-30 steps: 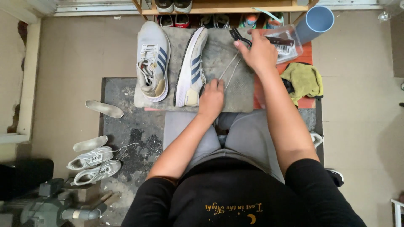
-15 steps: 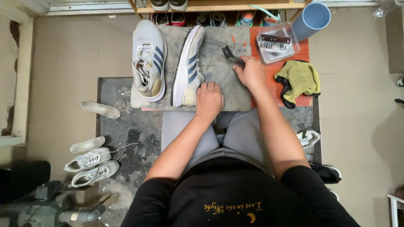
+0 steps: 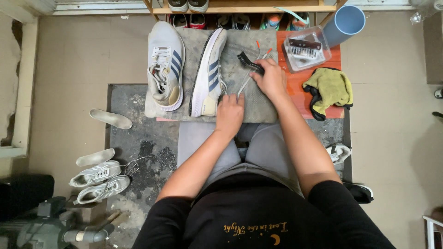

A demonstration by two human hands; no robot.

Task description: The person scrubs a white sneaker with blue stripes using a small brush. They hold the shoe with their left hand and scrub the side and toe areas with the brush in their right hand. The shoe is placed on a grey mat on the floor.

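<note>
change since earlier: the right hand (image 3: 272, 78), up at the clear plastic box (image 3: 307, 53) a second ago, is now lower at centre frame with a black brush (image 3: 249, 63) in it; the left hand (image 3: 230, 113) has barely shifted.
right grip: fingers closed round the brush handle, bristle end pointing to the upper left, over the laces.
left grip: fingers curled shut, pinning one end of the white shoelaces (image 3: 249, 76) to the grey towel (image 3: 263, 103); how tightly, i cannot tell.
laces: stretched on a slant from the left hand up toward the orange tips at upper centre, just right of the tipped shoe.
shoes: one grey striped sneaker (image 3: 165, 64) lies sole-down at upper left centre; its mate (image 3: 210, 74) lies on its side beside it, touching the left hand's knuckles or nearly.
step in hand: by my reading, scrubbing the laces is about to start, brush poised and laces held taut.
next move calls for: likely short strokes along the laces while the left hand keeps them pinned.
around: yellow cloth (image 3: 330, 87) at right, blue cup (image 3: 344, 23) upper right.
</note>
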